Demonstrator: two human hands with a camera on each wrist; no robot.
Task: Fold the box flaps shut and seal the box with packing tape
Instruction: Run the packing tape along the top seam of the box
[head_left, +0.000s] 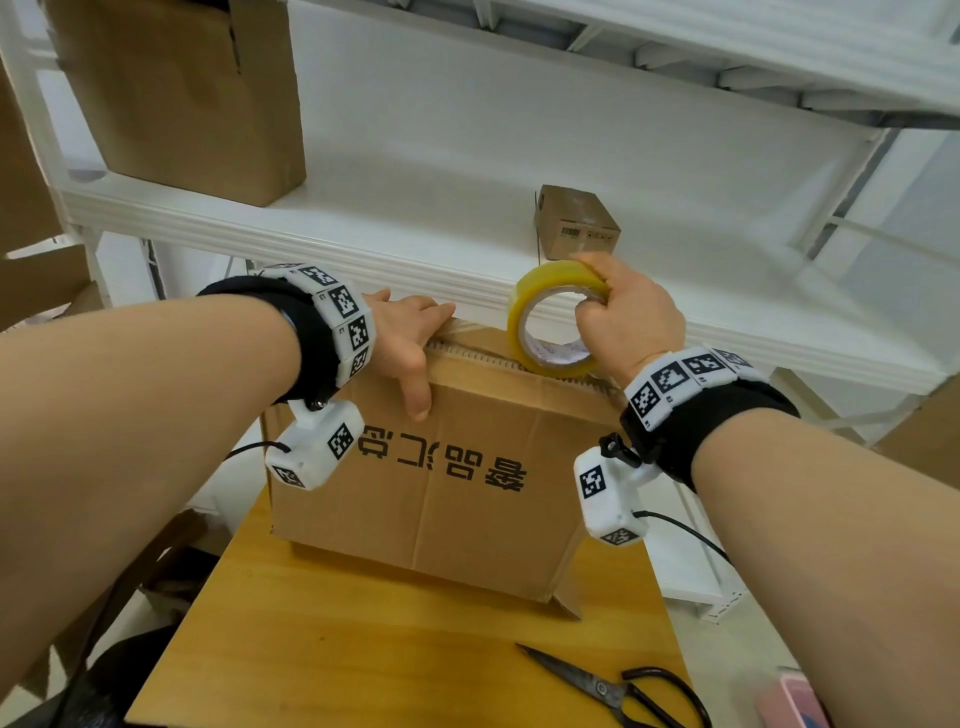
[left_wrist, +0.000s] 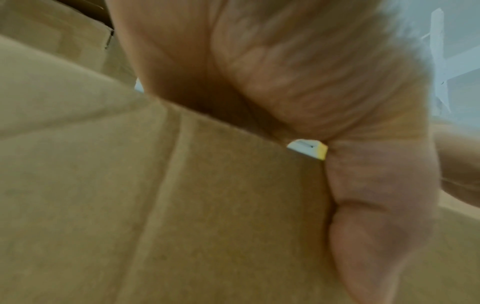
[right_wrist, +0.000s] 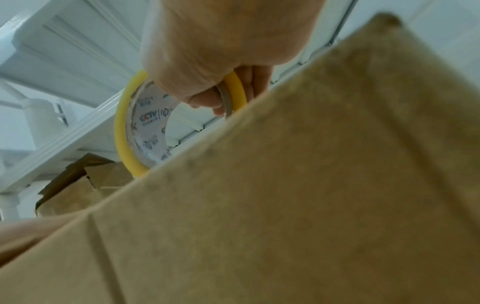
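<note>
A brown cardboard box (head_left: 441, 499) with black printed characters stands on a wooden table (head_left: 332, 639). My left hand (head_left: 410, 343) lies over the box's top near edge, fingers flat on the top and thumb pressed down the near side (left_wrist: 376, 205). My right hand (head_left: 618, 312) grips a yellow roll of packing tape (head_left: 550, 322) upright on the box top, fingers through its core. In the right wrist view the tape roll (right_wrist: 130, 131) shows behind the box wall (right_wrist: 285, 205). The box top itself is mostly hidden.
Black scissors (head_left: 618, 686) lie on the table's near right corner beside a pink object (head_left: 800, 696). A white shelf (head_left: 363, 223) runs just behind the box, carrying a large carton (head_left: 176, 93) and a small carton (head_left: 576, 223).
</note>
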